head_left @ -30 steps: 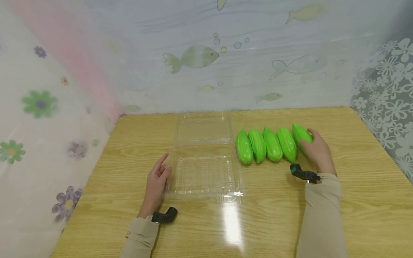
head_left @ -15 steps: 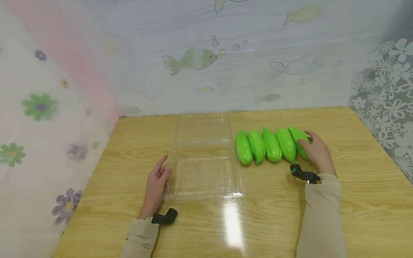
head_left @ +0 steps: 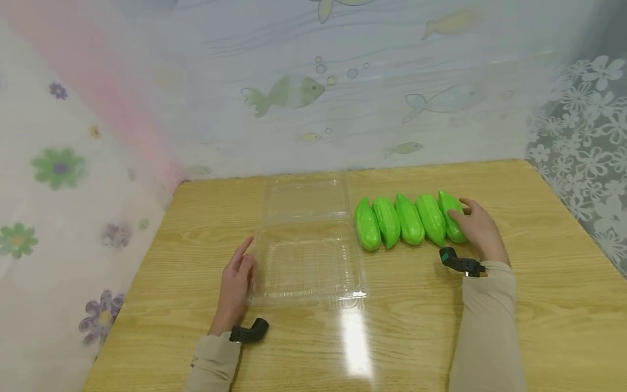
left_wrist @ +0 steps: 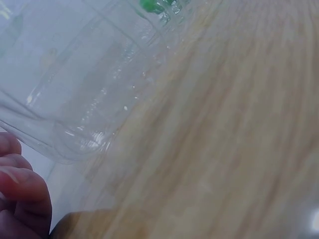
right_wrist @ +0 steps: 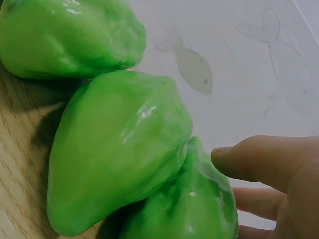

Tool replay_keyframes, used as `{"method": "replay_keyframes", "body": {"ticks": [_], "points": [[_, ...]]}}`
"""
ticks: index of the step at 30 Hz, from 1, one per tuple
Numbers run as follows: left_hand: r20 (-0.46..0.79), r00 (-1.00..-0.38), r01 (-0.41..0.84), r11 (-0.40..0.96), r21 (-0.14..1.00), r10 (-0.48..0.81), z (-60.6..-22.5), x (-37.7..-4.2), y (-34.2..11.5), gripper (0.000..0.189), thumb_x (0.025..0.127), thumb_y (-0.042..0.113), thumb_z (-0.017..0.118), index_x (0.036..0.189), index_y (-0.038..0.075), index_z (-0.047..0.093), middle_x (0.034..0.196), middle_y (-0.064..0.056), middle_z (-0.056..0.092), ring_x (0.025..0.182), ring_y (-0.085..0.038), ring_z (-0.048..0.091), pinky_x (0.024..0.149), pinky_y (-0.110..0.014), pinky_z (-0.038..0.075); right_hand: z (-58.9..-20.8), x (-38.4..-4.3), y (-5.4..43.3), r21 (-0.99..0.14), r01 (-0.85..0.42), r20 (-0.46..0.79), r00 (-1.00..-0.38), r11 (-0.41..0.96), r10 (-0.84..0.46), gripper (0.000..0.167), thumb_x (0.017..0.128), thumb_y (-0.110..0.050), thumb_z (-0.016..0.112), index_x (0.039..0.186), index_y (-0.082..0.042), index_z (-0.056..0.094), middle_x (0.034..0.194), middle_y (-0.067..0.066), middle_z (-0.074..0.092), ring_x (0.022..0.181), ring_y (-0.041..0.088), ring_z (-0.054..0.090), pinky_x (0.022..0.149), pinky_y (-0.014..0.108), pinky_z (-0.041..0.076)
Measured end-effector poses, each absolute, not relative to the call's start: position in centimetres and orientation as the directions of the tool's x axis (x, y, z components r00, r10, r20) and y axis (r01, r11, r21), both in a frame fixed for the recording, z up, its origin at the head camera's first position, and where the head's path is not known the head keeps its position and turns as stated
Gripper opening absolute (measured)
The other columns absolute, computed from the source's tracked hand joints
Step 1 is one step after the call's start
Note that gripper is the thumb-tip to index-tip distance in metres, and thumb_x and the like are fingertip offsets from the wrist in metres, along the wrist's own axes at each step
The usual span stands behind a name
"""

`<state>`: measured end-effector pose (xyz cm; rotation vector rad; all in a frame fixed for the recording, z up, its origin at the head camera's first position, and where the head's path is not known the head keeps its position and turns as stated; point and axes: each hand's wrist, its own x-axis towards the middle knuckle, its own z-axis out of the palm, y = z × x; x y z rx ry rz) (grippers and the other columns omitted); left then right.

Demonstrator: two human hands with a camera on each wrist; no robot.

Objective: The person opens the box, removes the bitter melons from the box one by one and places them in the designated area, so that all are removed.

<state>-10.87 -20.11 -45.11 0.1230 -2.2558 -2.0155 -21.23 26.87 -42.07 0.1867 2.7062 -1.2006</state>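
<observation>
A clear plastic clamshell container lies opened out, its lid toward the wall. My left hand rests along the container's left edge, index finger extended forward. In the left wrist view, loosely bent fingers show beside the container's corner. To the right of the container, several glossy green vegetables, long and pointed, lie side by side. My right hand touches the rightmost green vegetable, thumb over its top and fingers along its right side; the right wrist view shows the thumb extended.
The wooden table meets a wall printed with fish at its back edge. A flowered covering runs along the left side, and a white-flowered grey panel stands at the right.
My right hand has moved the rightmost green vegetable left and straightened it alongside its neighbour. The left hand stays by the container, its lower fingers now less visible.
</observation>
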Motion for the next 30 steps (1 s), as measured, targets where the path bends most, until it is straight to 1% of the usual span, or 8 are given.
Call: {"method": "replay_keyframes", "body": {"ticks": [4,6,9,12,15,20,24,30], "points": [[0.052,-0.988,0.031,0.142,0.989,-0.146,-45.0,-10.8,-20.6,0.041,0.097,0.025,0.036,0.136,0.013,0.038,0.066,-0.009,0.041,0.046,-0.012,0.038,0.042,-0.027,0.037,-42.3,-21.8,26.3,-0.744,0.186,-0.208,-0.977,0.642,0.041,0.074,0.092,-0.047,0.032,0.142,-0.001,0.003,0.136,0.034,0.020,0.121,0.049,0.023,0.094,0.058,0.022],[0.073,-0.987,0.047,0.177,0.983,-0.144,-45.0,-10.8,-21.0,0.041,0.098,0.028,0.034,0.134,0.010,0.041,0.065,-0.010,0.041,0.046,-0.012,0.038,0.042,-0.027,0.037,-42.6,-21.9,26.0,-0.753,0.196,-0.221,-0.974,0.628,0.039,0.074,0.092,-0.047,0.032,0.142,-0.002,0.003,0.136,0.033,0.019,0.122,0.049,0.022,0.095,0.058,0.021],[0.101,-0.987,0.074,0.208,0.975,-0.122,-44.9,-10.8,-21.4,0.044,0.098,0.030,0.030,0.132,0.005,0.041,0.064,-0.013,0.040,0.047,-0.013,0.038,0.042,-0.027,0.037,-43.2,-21.9,25.7,-0.756,0.211,-0.241,-0.970,0.620,0.036,0.072,0.092,-0.047,0.032,0.143,-0.003,0.005,0.138,0.032,0.019,0.123,0.048,0.022,0.095,0.057,0.021],[0.119,-0.987,0.098,0.180,0.979,-0.109,-44.9,-10.9,-21.5,0.045,0.099,0.029,0.027,0.132,0.002,0.040,0.065,-0.016,0.040,0.049,-0.014,0.038,0.042,-0.026,0.037,-43.4,-21.8,25.6,-0.757,0.219,-0.249,-0.968,0.616,0.039,0.071,0.092,-0.047,0.033,0.143,-0.004,0.007,0.138,0.031,0.018,0.123,0.048,0.021,0.095,0.058,0.021],[0.122,-0.988,0.108,0.141,0.984,-0.095,-45.0,-11.0,-21.3,0.046,0.099,0.028,0.025,0.135,0.002,0.036,0.068,-0.017,0.040,0.050,-0.013,0.038,0.042,-0.025,0.037,-43.3,-21.7,25.9,-0.749,0.215,-0.244,-0.969,0.627,0.041,0.072,0.092,-0.048,0.032,0.143,-0.004,0.009,0.138,0.031,0.018,0.122,0.048,0.022,0.094,0.059,0.022],[0.137,-0.986,0.125,0.119,0.985,-0.098,-45.2,-11.1,-20.7,0.046,0.099,0.028,0.023,0.134,0.001,0.036,0.067,-0.017,0.040,0.049,-0.011,0.038,0.041,-0.024,0.036,-42.9,-21.6,26.7,-0.732,0.201,-0.224,-0.973,0.651,0.050,0.074,0.091,-0.050,0.032,0.143,-0.002,0.009,0.137,0.032,0.021,0.121,0.049,0.023,0.093,0.059,0.023],[0.127,-0.987,0.117,0.103,0.988,-0.102,-45.2,-11.2,-20.5,0.047,0.099,0.029,0.023,0.134,0.001,0.036,0.068,-0.018,0.040,0.047,-0.011,0.038,0.040,-0.024,0.036,-42.9,-21.4,27.0,-0.732,0.214,-0.220,-0.973,0.646,0.073,0.073,0.092,-0.049,0.032,0.143,-0.003,0.009,0.137,0.031,0.021,0.121,0.048,0.023,0.093,0.058,0.023],[0.124,-0.988,0.111,0.140,0.984,-0.089,-44.8,-11.3,-20.4,0.048,0.099,0.031,0.023,0.134,0.001,0.037,0.069,-0.020,0.040,0.049,-0.014,0.039,0.044,-0.025,0.038,-42.5,-21.6,26.5,-0.732,0.178,-0.172,-0.982,0.658,0.074,0.069,0.093,-0.046,0.033,0.142,-0.002,0.012,0.138,0.030,0.021,0.122,0.048,0.023,0.095,0.058,0.021]]}}
